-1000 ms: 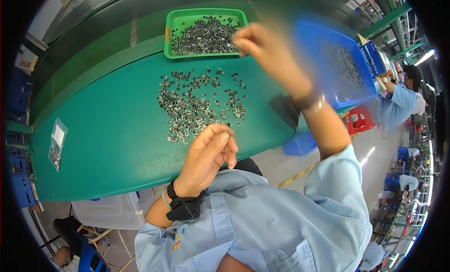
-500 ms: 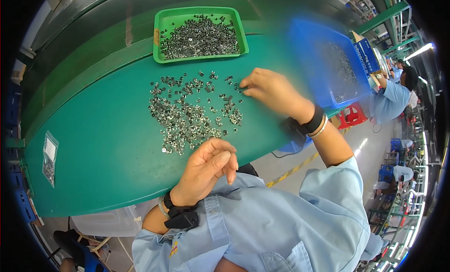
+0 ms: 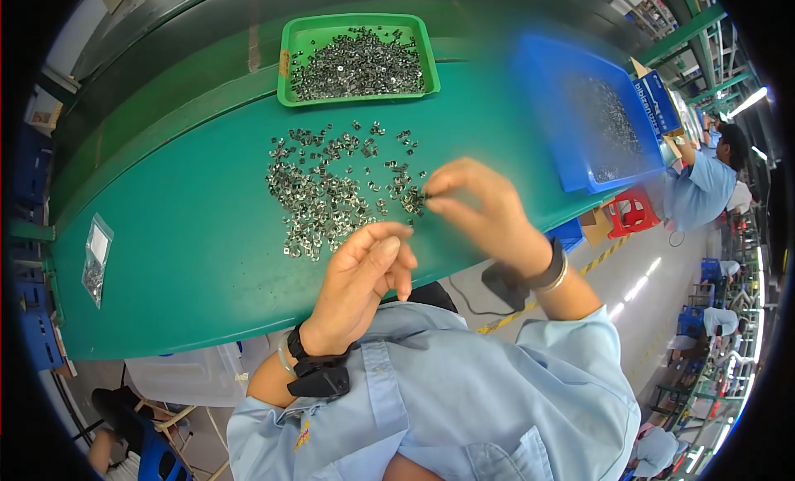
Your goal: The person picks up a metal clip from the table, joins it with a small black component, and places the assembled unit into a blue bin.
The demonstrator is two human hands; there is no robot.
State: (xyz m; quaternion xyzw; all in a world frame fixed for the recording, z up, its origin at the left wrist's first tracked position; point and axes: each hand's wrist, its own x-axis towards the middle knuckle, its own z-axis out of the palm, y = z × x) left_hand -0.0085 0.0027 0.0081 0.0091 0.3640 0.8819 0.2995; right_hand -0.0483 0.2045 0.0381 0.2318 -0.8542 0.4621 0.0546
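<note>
Small shiny metal parts [image 3: 319,203] lie in a loose heap on the green tabletop [image 3: 190,232]. At the heap's right edge my right hand [image 3: 484,207] pinches a small dark metal part between thumb and forefinger; motion blurs the hand a little. My left hand [image 3: 360,274] hovers at the near side of the heap, palm turned inward, with fingers curled toward the thumb. Whatever may lie inside those fingers is hidden. Beyond the heap a green tray [image 3: 286,87] holds many more of these metal parts.
A blue bin [image 3: 571,162] with small metal parts stands at the right, partly blurred. A clear plastic bag [image 3: 98,261] with small pieces lies on the far left of the table. Past the bin are a red stool [image 3: 631,214] and a person in blue [image 3: 700,183].
My right hand has come nearer, from the heap's upper right edge toward its lower right, closer to my left hand. My left hand has shifted slightly up, its fingers still curled.
</note>
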